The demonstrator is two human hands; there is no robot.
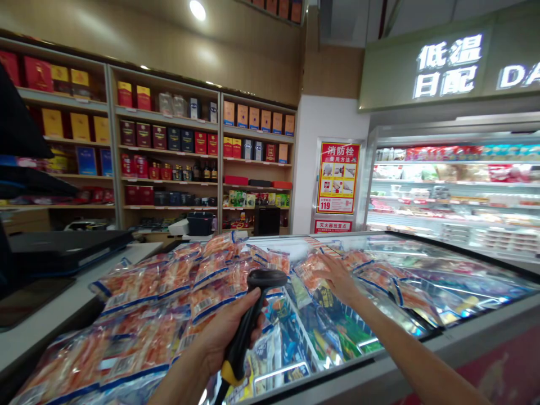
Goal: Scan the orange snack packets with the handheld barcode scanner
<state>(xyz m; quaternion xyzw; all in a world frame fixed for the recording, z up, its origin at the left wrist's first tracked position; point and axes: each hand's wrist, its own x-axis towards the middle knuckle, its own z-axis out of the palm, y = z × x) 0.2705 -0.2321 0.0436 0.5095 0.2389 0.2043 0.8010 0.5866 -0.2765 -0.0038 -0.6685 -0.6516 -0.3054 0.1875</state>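
Note:
My left hand (219,323) is wrapped around a black handheld barcode scanner (242,334) with a yellow band near its cable end. The scanner's head points up and away, in front of the heaped packets. My right hand (340,278) reaches over the freezer with its fingers stretched out, at a clear packet of orange-pink strips (307,267); whether the fingertips press on it is hard to make out. Many similar blue-edged packets (169,281) are piled to the left of the scanner. A few more packets (390,281) lie on the glass to the right.
The chest freezer (430,349) has a glass top, with colourful bags (324,332) showing inside. A counter (37,337) carrying a dark device (67,247) stands at left. Behind are shelves of boxes (169,138), a red fire-hydrant sign (337,177) and a lit chilled cabinet (455,197).

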